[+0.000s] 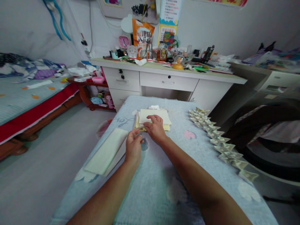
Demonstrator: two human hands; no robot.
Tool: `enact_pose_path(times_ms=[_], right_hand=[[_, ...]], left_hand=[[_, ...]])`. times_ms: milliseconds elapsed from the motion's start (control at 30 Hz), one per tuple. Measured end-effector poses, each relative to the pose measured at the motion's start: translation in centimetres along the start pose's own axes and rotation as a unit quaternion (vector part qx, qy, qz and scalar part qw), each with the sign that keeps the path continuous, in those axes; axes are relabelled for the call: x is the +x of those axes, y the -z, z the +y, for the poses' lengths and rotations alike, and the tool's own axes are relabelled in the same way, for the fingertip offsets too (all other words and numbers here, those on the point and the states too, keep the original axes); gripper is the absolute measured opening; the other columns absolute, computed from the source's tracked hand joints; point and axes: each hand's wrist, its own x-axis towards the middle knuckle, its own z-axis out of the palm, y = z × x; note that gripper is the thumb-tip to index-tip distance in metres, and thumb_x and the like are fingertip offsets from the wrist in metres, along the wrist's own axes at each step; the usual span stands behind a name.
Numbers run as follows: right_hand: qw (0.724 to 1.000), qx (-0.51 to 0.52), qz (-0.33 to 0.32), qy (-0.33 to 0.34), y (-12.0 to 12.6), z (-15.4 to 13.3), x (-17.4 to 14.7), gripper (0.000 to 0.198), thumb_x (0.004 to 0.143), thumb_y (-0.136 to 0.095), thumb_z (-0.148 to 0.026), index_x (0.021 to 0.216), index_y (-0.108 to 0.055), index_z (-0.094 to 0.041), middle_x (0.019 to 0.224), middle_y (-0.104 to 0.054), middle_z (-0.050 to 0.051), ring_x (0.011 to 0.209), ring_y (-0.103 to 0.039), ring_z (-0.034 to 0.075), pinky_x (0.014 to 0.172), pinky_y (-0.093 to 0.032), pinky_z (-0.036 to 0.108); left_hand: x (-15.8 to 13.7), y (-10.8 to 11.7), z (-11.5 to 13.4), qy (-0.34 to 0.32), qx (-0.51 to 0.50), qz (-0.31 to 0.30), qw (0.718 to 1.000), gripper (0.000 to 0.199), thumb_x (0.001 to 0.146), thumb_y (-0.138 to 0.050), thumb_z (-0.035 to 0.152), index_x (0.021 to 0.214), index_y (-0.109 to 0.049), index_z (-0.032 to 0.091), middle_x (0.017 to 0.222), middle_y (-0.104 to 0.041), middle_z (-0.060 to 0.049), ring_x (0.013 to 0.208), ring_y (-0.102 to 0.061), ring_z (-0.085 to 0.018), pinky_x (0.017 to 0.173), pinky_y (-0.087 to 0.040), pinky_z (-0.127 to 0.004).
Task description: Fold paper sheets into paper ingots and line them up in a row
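A stack of cream and yellowish paper sheets (pixel 156 116) lies toward the far end of the cloth-covered table. Over its front part is my right hand (pixel 156 128), fingers bent and spread, with the fingertips at the top sheet; nothing is visibly gripped. My left hand (pixel 133 146) is just short of the stack's front left corner, its fingers loosely curled and the thumb apart. To the left of that hand lie long pale folded papers (pixel 106 153). Along the table's right side runs a row of folded paper pieces with pointed ends (pixel 217 139), nested one against another.
The table (pixel 150 193) wears a light blue patterned cloth. Behind it stands a white desk (pixel 168 79) with a snack bag (pixel 142 37), a jar (pixel 162 51) and clutter. A bed (pixel 35 93) is at left, a front-loading washing machine (pixel 269 90) at right.
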Motion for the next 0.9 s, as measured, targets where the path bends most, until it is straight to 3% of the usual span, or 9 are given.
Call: enact_pose_path(times_ms=[300, 533, 733, 900], right_hand=[[0.999, -0.034, 0.003, 0.003, -1.4, -0.9, 0.3, 0.016, 0.088, -0.058, -0.028, 0.094, -0.073, -0.025, 0.121, -0.056, 0.006, 0.117, -0.035, 0.026, 0.096, -0.024, 0.044], [0.997, -0.065, 0.015, 0.026, -1.9, -1.1, 0.0, 0.017, 0.090, -0.055, -0.027, 0.089, -0.072, -0.024, 0.108, -0.060, 0.005, 0.110, -0.038, 0.025, 0.099, -0.022, 0.045], [0.998, -0.060, 0.012, 0.006, -2.0, -1.3, 0.0, 0.018, 0.091, -0.054, -0.027, 0.085, -0.070, -0.022, 0.098, -0.061, 0.006, 0.100, -0.041, 0.024, 0.089, -0.029, 0.041], [0.999, -0.043, 0.002, -0.019, -1.9, -1.4, 0.0, 0.017, 0.090, -0.054, -0.028, 0.085, -0.069, -0.021, 0.099, -0.061, 0.007, 0.096, -0.042, 0.024, 0.081, -0.033, 0.037]], left_hand=[[0.8, -0.1, -0.8, 0.028, -0.088, 0.006, 0.996, 0.034, 0.070, -0.055, 0.010, 0.102, -0.052, 0.023, 0.121, -0.056, -0.006, 0.112, -0.057, -0.017, 0.085, -0.050, -0.029], [0.8, -0.2, -0.5, 0.045, -0.107, -0.005, 0.993, 0.033, 0.070, -0.054, 0.010, 0.101, -0.051, 0.022, 0.119, -0.059, -0.008, 0.110, -0.059, -0.017, 0.088, -0.051, -0.030], [1.2, -0.1, -0.6, 0.079, -0.153, -0.017, 0.985, 0.036, 0.070, -0.054, 0.008, 0.103, -0.050, 0.021, 0.109, -0.063, -0.008, 0.099, -0.064, -0.016, 0.087, -0.052, -0.031], [1.2, -0.2, -0.5, 0.077, -0.164, -0.055, 0.982, 0.037, 0.070, -0.054, 0.009, 0.105, -0.051, 0.020, 0.111, -0.063, -0.010, 0.105, -0.062, -0.019, 0.087, -0.052, -0.033]])
